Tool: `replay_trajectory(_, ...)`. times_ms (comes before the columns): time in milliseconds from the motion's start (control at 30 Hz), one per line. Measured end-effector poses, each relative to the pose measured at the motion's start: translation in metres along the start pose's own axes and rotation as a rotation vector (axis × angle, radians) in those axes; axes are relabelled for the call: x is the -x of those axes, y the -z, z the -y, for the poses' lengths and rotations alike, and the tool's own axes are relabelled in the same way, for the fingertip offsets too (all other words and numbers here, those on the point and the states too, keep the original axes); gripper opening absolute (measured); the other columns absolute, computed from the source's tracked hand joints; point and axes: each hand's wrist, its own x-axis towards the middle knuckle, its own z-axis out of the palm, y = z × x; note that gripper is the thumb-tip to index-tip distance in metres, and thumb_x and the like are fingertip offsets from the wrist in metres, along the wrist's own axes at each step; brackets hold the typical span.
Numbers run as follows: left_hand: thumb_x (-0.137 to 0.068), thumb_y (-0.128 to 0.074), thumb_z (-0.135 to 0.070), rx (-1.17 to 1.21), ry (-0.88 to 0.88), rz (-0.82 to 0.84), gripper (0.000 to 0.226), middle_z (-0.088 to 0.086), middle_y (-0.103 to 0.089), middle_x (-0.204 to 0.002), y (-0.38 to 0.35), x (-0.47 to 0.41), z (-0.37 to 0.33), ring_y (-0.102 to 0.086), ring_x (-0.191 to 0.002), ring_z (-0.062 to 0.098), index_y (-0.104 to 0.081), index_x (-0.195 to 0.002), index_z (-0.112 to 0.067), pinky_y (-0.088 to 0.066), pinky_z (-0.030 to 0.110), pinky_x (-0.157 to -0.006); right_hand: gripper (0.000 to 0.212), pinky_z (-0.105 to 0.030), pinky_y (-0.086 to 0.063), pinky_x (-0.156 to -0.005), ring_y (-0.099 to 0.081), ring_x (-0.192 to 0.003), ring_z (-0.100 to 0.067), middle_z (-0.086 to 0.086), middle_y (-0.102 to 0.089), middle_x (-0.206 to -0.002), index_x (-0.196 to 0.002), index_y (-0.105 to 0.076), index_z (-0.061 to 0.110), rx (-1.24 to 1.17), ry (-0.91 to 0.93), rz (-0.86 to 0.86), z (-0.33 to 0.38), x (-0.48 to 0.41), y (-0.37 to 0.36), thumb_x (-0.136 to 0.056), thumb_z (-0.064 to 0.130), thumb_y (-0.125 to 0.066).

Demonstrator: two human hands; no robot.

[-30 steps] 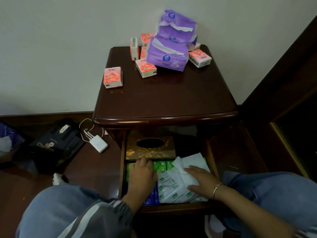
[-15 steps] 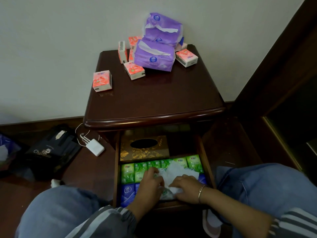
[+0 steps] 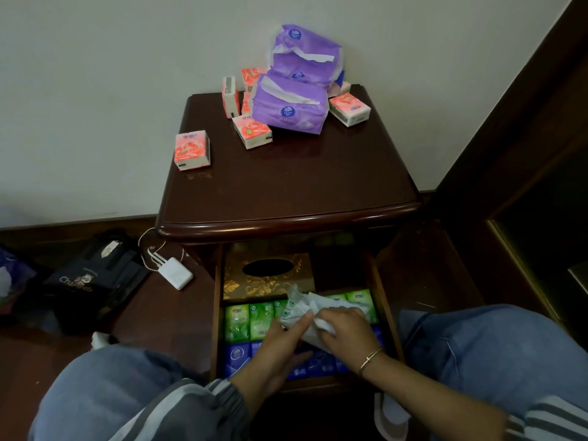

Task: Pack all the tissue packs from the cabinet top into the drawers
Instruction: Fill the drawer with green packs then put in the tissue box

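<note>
Lighting: dim, soft, from above | glare: faint sheen on cabinet top [image 3: 286, 173] | distortion: wide-angle bowing at edges | blur: lower foreground

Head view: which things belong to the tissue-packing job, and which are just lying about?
Job: purple tissue packs and pink packs on cabinet top, open drawer, green packs, white wrapper in right hand, left hand touching it.
Lying about: gold tissue box, white charger, black bag.

The cabinet top [image 3: 286, 186] is dark, glossy polished wood. On it, the purple packs [image 3: 289, 106] wear shiny, crinkled plastic film.
</note>
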Motion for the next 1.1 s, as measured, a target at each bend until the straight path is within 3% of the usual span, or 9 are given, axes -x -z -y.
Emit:
replay_trajectory(100,-0.087,-0.066,-0.021,0.117,-0.022,0.018,0.039,0.01,-0.072,-0.107,0.002,-0.002,-0.003,-0.069,-0.099,0.024,-0.056,-0.122,-0.01,-0.056,0.037,-0.078,0.028,-0.031,-0.026,-0.102,-0.055,-0.108,-0.014,0.008,-0.066,-0.109,-0.117,-0.056,0.029,-0.12,0.007,0.092,0.007,0.007,0.002,-0.089,0.031,-0.054)
replay_trajectory(200,-0.087,-0.064,-0.011,0.116,-0.08,-0.062,0.029,0.011,-0.073,-0.102,0.003,-0.005,-0.01,-0.07,-0.093,0.027,-0.061,-0.116,-0.01,-0.055,0.036,-0.073,0.039,-0.035,-0.001,-0.116,-0.044,-0.125,-0.006,0.015,-0.056,-0.126,-0.123,-0.046,0.033,-0.262,-0.035,0.161,0.008,0.01,0.015,-0.086,0.04,-0.057)
replay_trajectory(300,-0.086,-0.064,-0.008,0.069,-0.153,-0.121,0.028,0.01,-0.073,-0.099,0.004,-0.008,-0.019,-0.07,-0.089,0.026,-0.063,-0.114,-0.011,-0.055,0.031,-0.064,0.03,-0.034,-0.005,-0.115,-0.032,-0.129,0.003,0.025,-0.048,-0.124,-0.111,-0.054,0.04,-0.423,-0.065,0.079,0.013,0.015,0.034,-0.084,0.053,-0.052)
replay_trajectory(433,-0.085,-0.065,-0.008,0.105,-0.154,-0.212,0.027,0.007,-0.073,-0.1,0.007,-0.014,-0.029,-0.07,-0.086,0.023,-0.062,-0.112,-0.013,-0.054,0.026,-0.057,0.032,-0.034,-0.041,-0.101,-0.047,-0.119,-0.009,0.018,-0.05,-0.117,-0.112,-0.054,0.037,-0.626,-0.365,-0.27,0.011,0.017,0.054,-0.083,0.043,-0.065)
replay_trajectory(500,-0.086,-0.065,-0.011,0.098,-0.13,-0.191,0.026,0.006,-0.073,-0.1,0.008,-0.016,-0.032,-0.069,-0.091,0.024,-0.062,-0.111,-0.015,-0.057,0.034,-0.068,0.047,-0.035,-0.05,-0.088,-0.057,-0.109,-0.017,0.005,-0.057,-0.118,-0.12,-0.051,0.028,-0.916,-0.635,-0.124,0.012,0.021,0.058,-0.079,0.037,-0.071)
replay_trajectory(567,-0.086,-0.066,-0.014,0.06,-0.112,-0.143,0.026,0.005,-0.073,-0.103,0.008,-0.018,-0.033,-0.067,-0.098,0.026,-0.063,-0.112,-0.016,-0.055,0.041,-0.084,0.042,-0.035,-0.055,-0.072,-0.065,-0.098,-0.023,-0.003,-0.07,-0.106,-0.115,-0.057,0.02,-1.234,-0.815,0.102,0.014,0.025,0.053,-0.078,0.032,-0.073)
replay_trajectory(667,-0.086,-0.066,-0.02,-0.033,-0.136,-0.07,0.027,0.003,-0.073,-0.105,0.005,-0.016,-0.032,-0.068,-0.097,0.023,-0.063,-0.113,-0.017,-0.055,0.038,-0.082,0.018,-0.026,-0.053,-0.051,-0.068,-0.077,-0.02,-0.004,-0.074,-0.081,-0.099,-0.065,0.013,-1.356,-0.853,0.127,0.019,0.026,0.044,-0.082,0.014,-0.07)
replay_trajectory(867,-0.094,-0.048,-0.046,-0.159,-0.145,-0.1,0.036,0.0,-0.063,-0.115,0.002,-0.011,-0.038,-0.062,-0.101,0.016,-0.05,-0.119,-0.021,-0.05,0.032,-0.079,0.015,-0.017,-0.044,-0.032,-0.055,-0.065,-0.024,-0.014,-0.059,-0.077,-0.098,-0.056,0.0,-1.464,-1.098,-0.171,0.004,0.017,0.027,-0.086,-0.007,-0.056)
replay_trajectory(1100,-0.097,-0.043,-0.019,-0.144,-0.188,-0.32,0.02,0.006,-0.061,-0.11,0.022,-0.011,-0.041,-0.059,-0.094,0.013,-0.052,-0.115,-0.013,-0.046,0.03,-0.073,0.023,-0.017,-0.044,-0.031,-0.054,-0.061,-0.023,-0.012,-0.055,-0.075,-0.103,-0.054,-0.001,-1.44,-1.153,-0.418,-0.02,-0.021,0.023,-0.082,-0.007,-0.062)
